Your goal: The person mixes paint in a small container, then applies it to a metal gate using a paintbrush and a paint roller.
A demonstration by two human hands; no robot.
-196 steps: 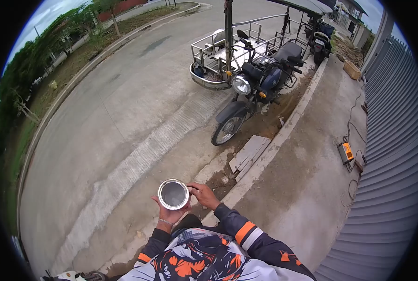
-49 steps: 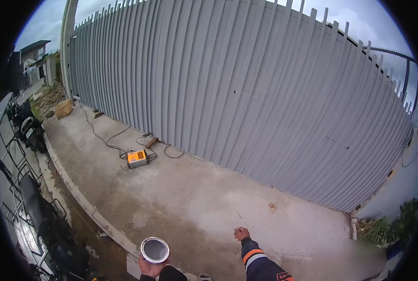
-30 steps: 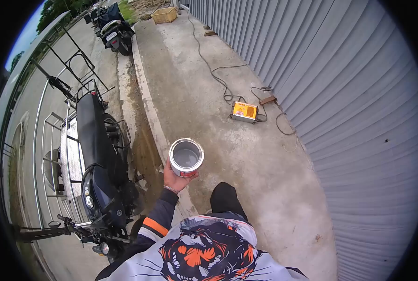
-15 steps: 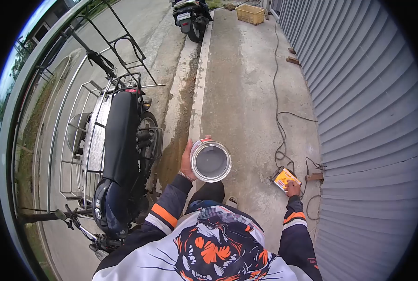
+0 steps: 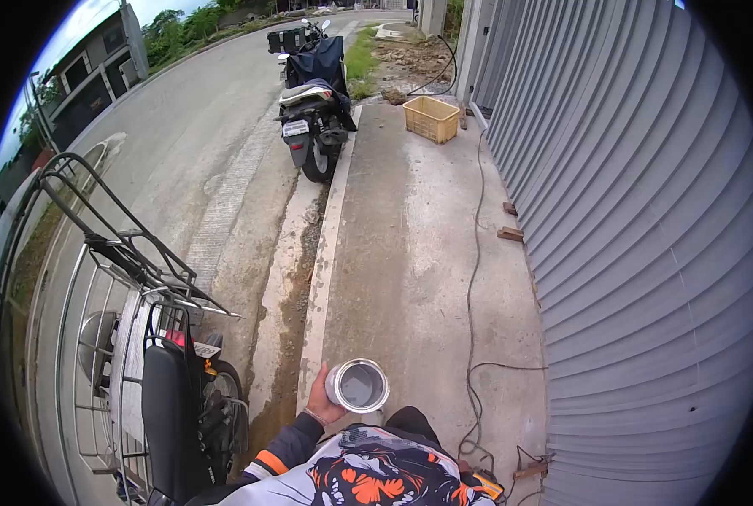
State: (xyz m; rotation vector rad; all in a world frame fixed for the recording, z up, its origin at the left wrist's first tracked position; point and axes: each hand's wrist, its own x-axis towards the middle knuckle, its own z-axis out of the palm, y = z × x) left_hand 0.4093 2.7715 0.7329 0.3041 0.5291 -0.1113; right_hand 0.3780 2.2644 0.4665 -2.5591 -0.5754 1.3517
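Note:
My left hand (image 5: 325, 400) grips an open round paint can (image 5: 335, 387) by its side, fingers wrapped around the wall. The can is tilted toward me, showing its metal rim and the smooth grey paint (image 5: 360, 385) inside. It is held in front of my patterned shirt (image 5: 368, 472), above the concrete. At the lower right, part of a yellow box-shaped item (image 5: 488, 484) shows beside dark cables, partly covered by the shirt. I cannot make out my right hand, which is hidden by the shirt or beyond the frame's lower edge.
A parked motorcycle (image 5: 170, 405) with a metal-framed sidecar stands at left. Ahead are a scooter (image 5: 313, 126) and a yellow crate (image 5: 432, 120). A dark cable (image 5: 471, 325) runs along the concrete beside the grey corrugated wall (image 5: 646, 253). Wood pieces (image 5: 510, 234) lie at its base.
The view has tilted up, showing more road ahead. The paint can stays in my left hand, now lower in view. My right hand, earlier at the yellow item, has dropped out of sight.

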